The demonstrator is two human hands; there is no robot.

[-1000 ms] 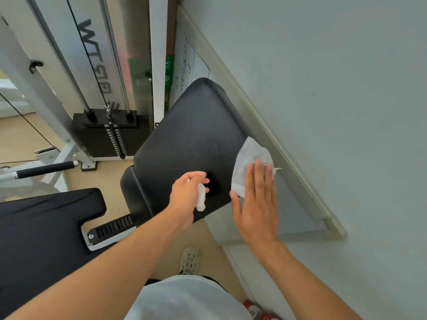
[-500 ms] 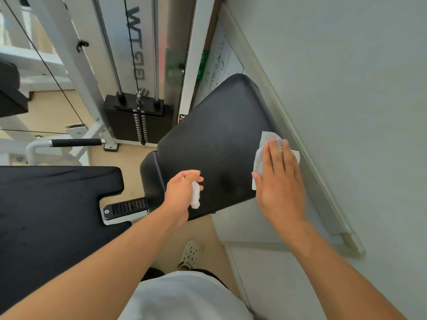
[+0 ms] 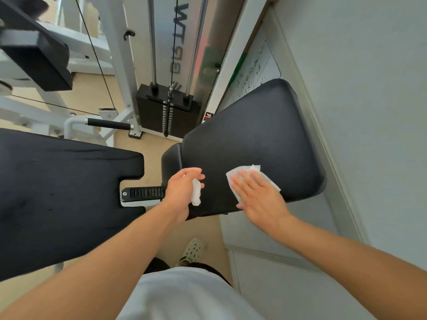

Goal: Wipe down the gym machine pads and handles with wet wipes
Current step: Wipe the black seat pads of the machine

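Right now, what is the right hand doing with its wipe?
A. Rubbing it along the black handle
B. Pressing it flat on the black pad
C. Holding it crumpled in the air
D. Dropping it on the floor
B: the right hand lies with straight fingers on the spread wipe, on the black pad.

Right hand (image 3: 258, 195) slid wipe (image 3: 250, 174) leftward across pad (image 3: 254, 135).

Both forearms are bare from the elbow down, with no sleeve, watch or band on either wrist. The left hand (image 3: 182, 192) and the right hand (image 3: 258, 195) wear no gloves or rings. A plain white shirt (image 3: 187, 294) covers the torso at the near edge, with dark shorts (image 3: 157, 265) just beyond it. One foot wears a pale clog (image 3: 193, 250) with rows of small round holes.
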